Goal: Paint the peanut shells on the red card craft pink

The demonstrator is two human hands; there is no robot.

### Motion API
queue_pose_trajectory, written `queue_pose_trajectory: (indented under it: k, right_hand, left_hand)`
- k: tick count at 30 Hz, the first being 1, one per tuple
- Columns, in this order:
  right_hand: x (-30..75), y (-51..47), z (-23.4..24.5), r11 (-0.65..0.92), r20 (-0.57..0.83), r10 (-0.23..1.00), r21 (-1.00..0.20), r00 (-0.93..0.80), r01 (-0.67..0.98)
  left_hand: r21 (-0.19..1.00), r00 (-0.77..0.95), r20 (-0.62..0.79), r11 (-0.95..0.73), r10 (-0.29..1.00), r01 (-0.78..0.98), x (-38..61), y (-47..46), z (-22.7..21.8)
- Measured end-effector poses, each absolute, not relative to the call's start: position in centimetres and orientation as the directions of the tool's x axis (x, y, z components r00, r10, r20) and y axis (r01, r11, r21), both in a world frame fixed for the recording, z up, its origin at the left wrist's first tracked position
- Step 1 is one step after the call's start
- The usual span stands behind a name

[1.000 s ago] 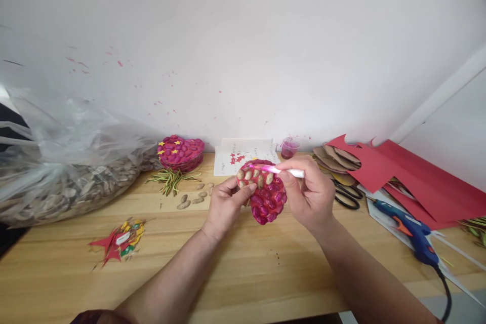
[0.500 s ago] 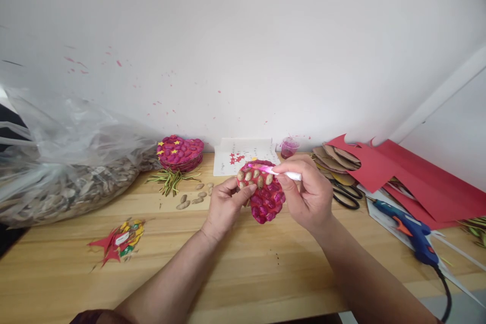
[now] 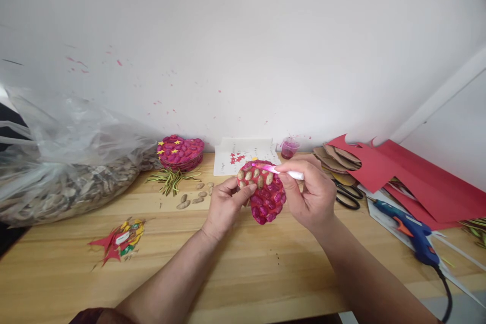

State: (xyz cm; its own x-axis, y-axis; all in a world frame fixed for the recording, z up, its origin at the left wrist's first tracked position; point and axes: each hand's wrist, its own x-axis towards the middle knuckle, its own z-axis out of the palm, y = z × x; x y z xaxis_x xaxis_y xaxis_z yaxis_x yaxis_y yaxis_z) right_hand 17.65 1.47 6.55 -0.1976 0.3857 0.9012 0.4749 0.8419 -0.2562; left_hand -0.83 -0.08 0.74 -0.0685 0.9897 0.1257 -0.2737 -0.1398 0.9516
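My left hand (image 3: 225, 205) pinches the left edge of a heart-shaped piece covered in peanut shells (image 3: 264, 193), held above the wooden table (image 3: 243, 273). Most of its shells are painted pink-red; a row near the top is still plain tan. My right hand (image 3: 313, 192) grips a thin white brush (image 3: 283, 171) whose pink tip rests on the piece's upper edge.
A stack of finished pink shell hearts with yellow stars (image 3: 179, 152) sits at the back, loose peanuts (image 3: 193, 197) beside it. A small paint cup (image 3: 289, 148), scissors (image 3: 347, 196), red paper (image 3: 410, 177), a blue glue gun (image 3: 412, 230) lie right. A large plastic bag of shells (image 3: 64, 167) fills the left.
The brush has shifted slightly along the top of the heart piece; both hands stay in nearly the same place.
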Motion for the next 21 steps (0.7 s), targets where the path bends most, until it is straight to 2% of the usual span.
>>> queue_pose_trajectory:
  k: [5, 9, 14, 17, 21]
  right_hand:
    - [17.58, 1.41, 6.57, 0.851, 0.894, 0.399, -0.279, -0.202, 0.445]
    - [17.64, 1.52, 6.55, 0.831, 0.902, 0.382, -0.241, -0.201, 0.501]
    - [17.69, 1.46, 6.61, 0.849, 0.893, 0.408, -0.294, -0.189, 0.439]
    - [17.62, 1.45, 6.65, 0.845, 0.899, 0.39, -0.264, -0.199, 0.465]
    - [17.59, 1.53, 6.53, 0.836, 0.909, 0.39, -0.283, -0.145, 0.471]
  left_hand:
    - [0.951, -0.069, 0.134, -0.148, 0.989, -0.272, -0.88, -0.09, 0.68]
    - [0.951, -0.072, 0.13, -0.144, 0.989, -0.272, -0.91, -0.13, 0.65]
    - [0.952, -0.069, 0.129, -0.144, 0.989, -0.272, -0.82, -0.18, 0.72]
    - [0.953, -0.077, 0.132, -0.148, 0.988, -0.263, -0.78, -0.19, 0.87]
    - [0.956, -0.076, 0.128, -0.143, 0.989, -0.255, -0.8, -0.25, 1.13]
